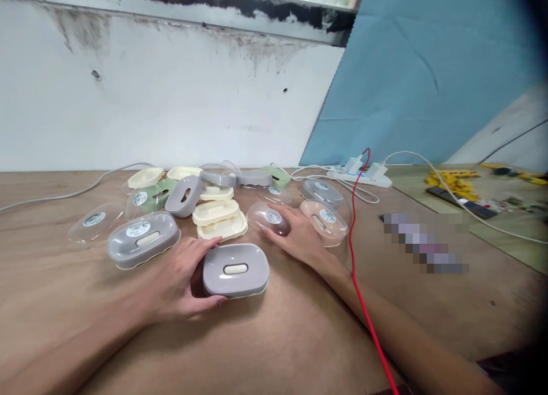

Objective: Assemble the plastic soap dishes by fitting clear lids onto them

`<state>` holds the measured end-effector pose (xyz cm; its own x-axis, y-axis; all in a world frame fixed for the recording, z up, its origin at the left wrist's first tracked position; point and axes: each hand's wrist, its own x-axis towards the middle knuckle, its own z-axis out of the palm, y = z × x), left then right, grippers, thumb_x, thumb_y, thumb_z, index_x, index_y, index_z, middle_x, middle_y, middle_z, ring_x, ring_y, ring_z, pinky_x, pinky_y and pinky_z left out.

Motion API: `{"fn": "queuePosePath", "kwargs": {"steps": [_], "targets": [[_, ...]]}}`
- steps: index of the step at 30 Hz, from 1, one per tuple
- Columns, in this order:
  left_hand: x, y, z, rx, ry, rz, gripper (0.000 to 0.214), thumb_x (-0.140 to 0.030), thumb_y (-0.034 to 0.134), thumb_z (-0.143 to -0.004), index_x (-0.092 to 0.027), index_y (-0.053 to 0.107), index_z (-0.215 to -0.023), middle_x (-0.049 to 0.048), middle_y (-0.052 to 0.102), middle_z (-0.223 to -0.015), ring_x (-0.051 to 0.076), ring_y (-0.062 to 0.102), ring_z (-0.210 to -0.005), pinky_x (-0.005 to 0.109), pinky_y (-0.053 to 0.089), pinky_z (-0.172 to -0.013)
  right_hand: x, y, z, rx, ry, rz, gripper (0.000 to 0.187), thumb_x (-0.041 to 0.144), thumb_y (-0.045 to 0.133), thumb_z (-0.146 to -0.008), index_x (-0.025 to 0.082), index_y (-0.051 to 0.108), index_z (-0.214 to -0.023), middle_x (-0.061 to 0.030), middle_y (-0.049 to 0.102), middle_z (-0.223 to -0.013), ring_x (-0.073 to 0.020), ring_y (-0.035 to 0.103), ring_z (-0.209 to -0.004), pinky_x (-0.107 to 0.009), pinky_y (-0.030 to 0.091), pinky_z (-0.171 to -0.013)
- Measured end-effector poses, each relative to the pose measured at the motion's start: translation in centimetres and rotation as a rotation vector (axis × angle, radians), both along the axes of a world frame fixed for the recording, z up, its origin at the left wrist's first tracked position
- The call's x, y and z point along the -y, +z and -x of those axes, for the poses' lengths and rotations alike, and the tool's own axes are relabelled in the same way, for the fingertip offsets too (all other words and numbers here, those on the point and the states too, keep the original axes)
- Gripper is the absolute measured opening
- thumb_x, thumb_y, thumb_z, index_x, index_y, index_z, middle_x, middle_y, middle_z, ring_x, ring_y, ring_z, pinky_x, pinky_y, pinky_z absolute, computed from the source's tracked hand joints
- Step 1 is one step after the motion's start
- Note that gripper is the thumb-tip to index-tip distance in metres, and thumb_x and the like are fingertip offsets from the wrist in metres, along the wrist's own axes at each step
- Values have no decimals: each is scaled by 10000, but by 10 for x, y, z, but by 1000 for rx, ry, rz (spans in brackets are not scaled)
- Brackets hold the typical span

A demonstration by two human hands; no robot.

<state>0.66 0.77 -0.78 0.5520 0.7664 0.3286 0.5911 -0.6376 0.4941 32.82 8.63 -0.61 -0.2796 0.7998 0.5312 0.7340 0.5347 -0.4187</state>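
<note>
In the head view my left hand grips the left end of a grey oval soap box, thumb in front and fingers behind. The box sits low on the table, with a slot in its top showing a cream strip and a cream edge under its rim. My right hand has its fingers and thumb around the right side of a clear plastic lid with a round sticker. Left of my left hand rests a grey soap box under a clear lid. A pink soap box, also lidded, lies right of my right hand.
Cream trays, a tilted grey cover and green covers crowd the back of the table. Another clear lid lies at left. A red cable crosses over my right forearm; a power strip stands behind.
</note>
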Motion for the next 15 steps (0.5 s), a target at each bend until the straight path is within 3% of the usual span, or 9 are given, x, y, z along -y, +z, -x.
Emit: {"fn": "queuePosePath", "kwargs": {"steps": [3,6,10,15], "targets": [[0,-2,1,18,1,14,1042,-485,826,-828,-294,215,-1650,149,591,-1364,355,598,-1211,503,524,-1008,7,7,2,-146,85,-129,453,394,707,-931,249,630,-1352,-106,720,-1321,-325,682,-1210,-510,560,-1016],[0,-4,2,34,-2,22,1143,-493,837,-818,-304,111,-1681,146,582,-1385,352,594,-1231,522,515,-1036,17,12,6,-159,340,-186,556,397,732,-902,258,575,-1416,-117,695,-1352,-327,665,-1243,-506,556,-1035],[0,-5,2,63,3,27,1240,-518,863,-786,-312,44,-1693,134,595,-1387,347,602,-1236,533,516,-1051,28,9,22,-108,601,-129,751,469,818,-819,248,529,-1475,-140,678,-1367,-327,660,-1249,-493,555,-1056],[-1,-6,1,55,7,42,1248,-547,873,-767,-322,64,-1689,129,603,-1357,369,614,-1203,551,524,-1029,34,1,37,-98,724,-56,863,560,855,-774,251,502,-1499,-153,661,-1377,-316,653,-1255,-480,547,-1066]]}}
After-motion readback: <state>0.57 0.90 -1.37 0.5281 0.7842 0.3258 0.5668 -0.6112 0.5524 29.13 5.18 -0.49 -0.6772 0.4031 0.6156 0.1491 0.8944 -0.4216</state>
